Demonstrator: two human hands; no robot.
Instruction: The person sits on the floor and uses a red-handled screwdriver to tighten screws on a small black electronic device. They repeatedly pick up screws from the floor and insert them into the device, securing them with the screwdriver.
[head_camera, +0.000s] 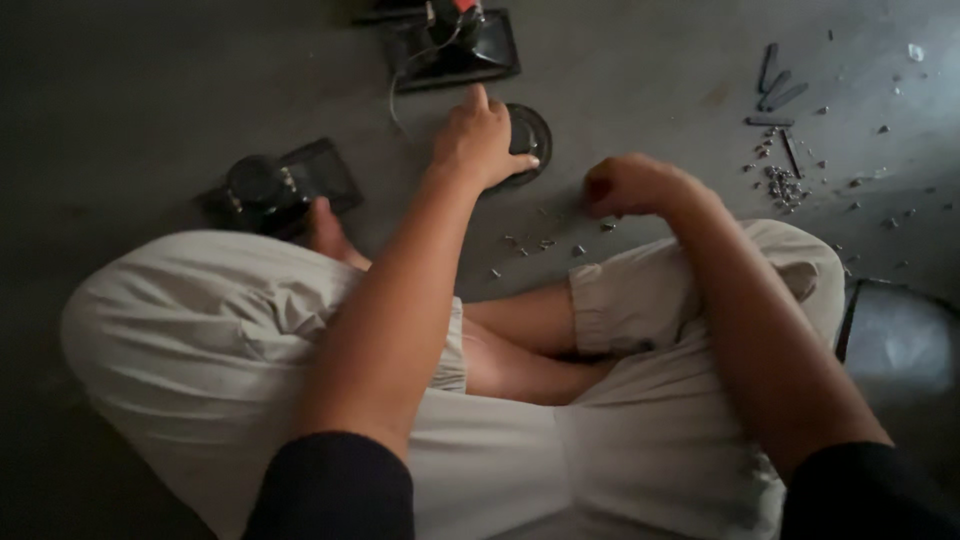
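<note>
Grey concrete floor (150, 90) is seen from the head camera, dimly lit, with a person seated cross-legged on it in pale trousers. The left hand (480, 140) is laid on a round black disc-shaped part (530, 135) lying flat on the floor straight ahead; its grip is spread over the disc's near edge, with the thumb on the rim and a finger pointed forward. The right hand (625, 185) is held just above the floor to the right of the disc, curled into a loose fist; whether anything small is pinched inside cannot be told.

Small screws (530, 243) are scattered between the two hands and the knees, and a second heap of screws (782, 185) lies well apart to the right beside dark flat strips (775, 90). A black square housing (455, 45) with a wire sits beyond the disc, and another black unit (270, 190) rests near the left knee.

A screw could be judged likely to be lost: loose pieces are hard to pick out in poor light and could be swept away by a forearm or a shifting knee. The disc might also slide if pressed off-centre.
</note>
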